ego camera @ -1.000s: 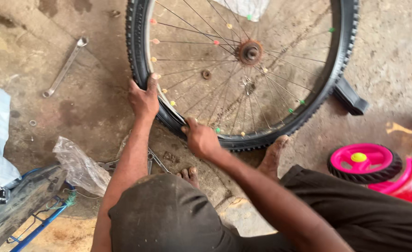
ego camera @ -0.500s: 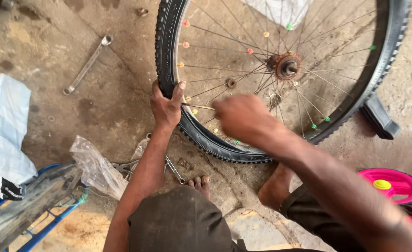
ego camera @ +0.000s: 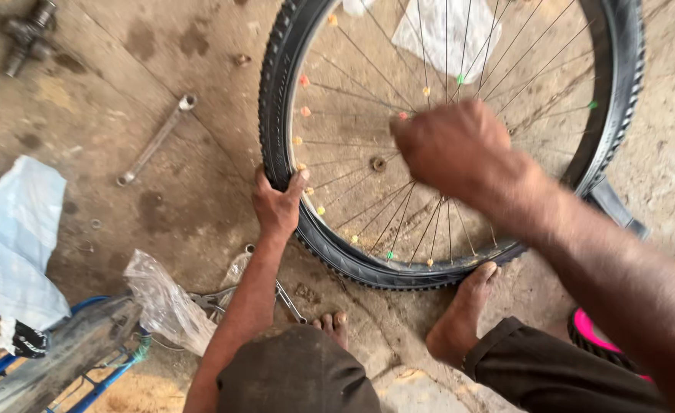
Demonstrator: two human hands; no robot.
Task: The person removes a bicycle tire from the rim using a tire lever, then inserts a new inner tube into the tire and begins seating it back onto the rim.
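I see my left hand (ego camera: 278,205) with its grip wrapped over the black tyre (ego camera: 276,115) of the bicycle wheel (ego camera: 368,252), which stands on the concrete floor (ego camera: 161,69) braced by a bare foot (ego camera: 463,313). My right hand (ego camera: 452,149) hovers blurred in front of the spokes (ego camera: 398,206), right of that grip; whether its fingers are spread or pressed together, I cannot tell. A spanner (ego camera: 156,139) lies well left of the held tyre.

A stained concrete floor (ego camera: 200,199) carries everything. A bicycle wheel (ego camera: 337,256) stands on it near the far edge. A long wrench (ego camera: 156,140) lies left of the wheel, a metal axle part (ego camera: 27,34) at the far left corner, white cloth (ego camera: 17,245) at the left edge, crumpled clear plastic (ego camera: 167,306) nearer.
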